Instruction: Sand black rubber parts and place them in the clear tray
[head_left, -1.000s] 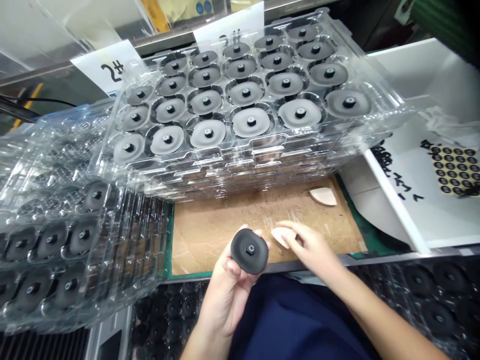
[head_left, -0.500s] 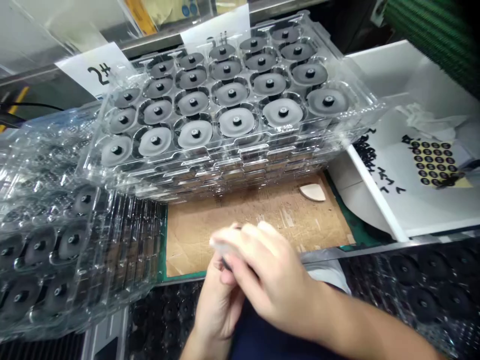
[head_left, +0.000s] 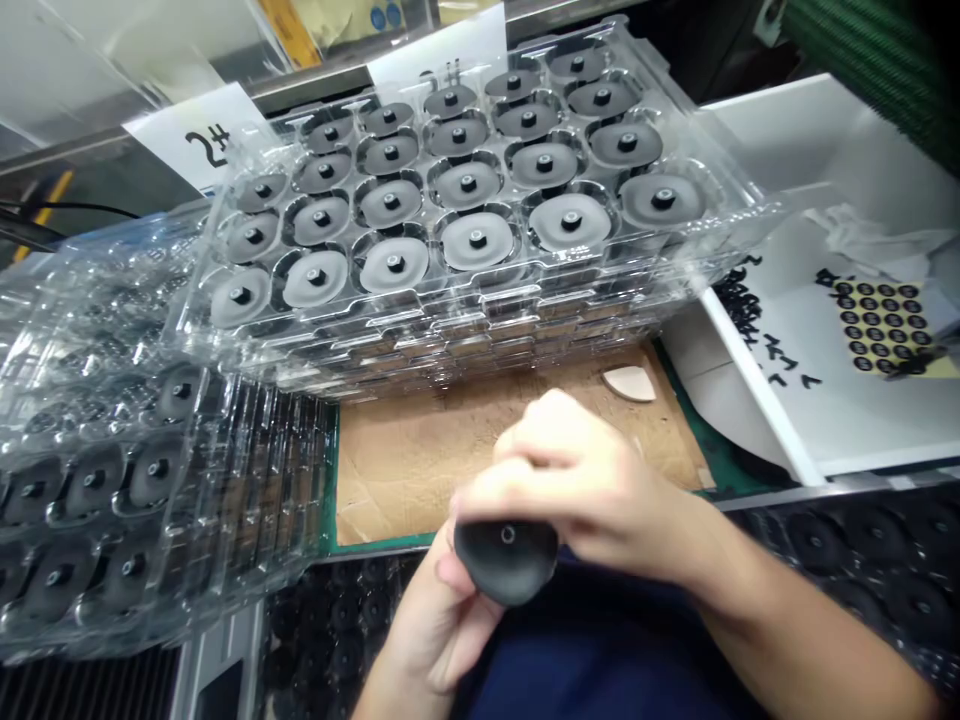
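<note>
A black, round, dished part [head_left: 510, 575] with a small ring at its centre is held in front of my body, its hollow face turned toward me. My left hand [head_left: 446, 615] is closed on its left edge, thumb near the rim. Over its upper edge bends my right hand [head_left: 592, 480], fingers curled and touching the part; some fingertips are hidden behind it. Beyond my hands stands a stack of clear plastic trays [head_left: 450, 325]. In the top tray's pockets sit several similar dark discs [head_left: 478, 255], each with a small black stem.
Cardboard [head_left: 405, 460] covers the bench, with a white curved scrap [head_left: 631, 384] on it. At right, a white bin [head_left: 862, 425] holds small black pieces [head_left: 741, 305] and a sheet of round stickers [head_left: 885, 325]. More clear trays [head_left: 247, 480] lean at left. A "2#" paper [head_left: 202, 135] stands behind.
The black part has turned to show its dished face; before, it was mostly hidden between my hands. My right hand has shifted slightly right and up, with its fingers more bent.
</note>
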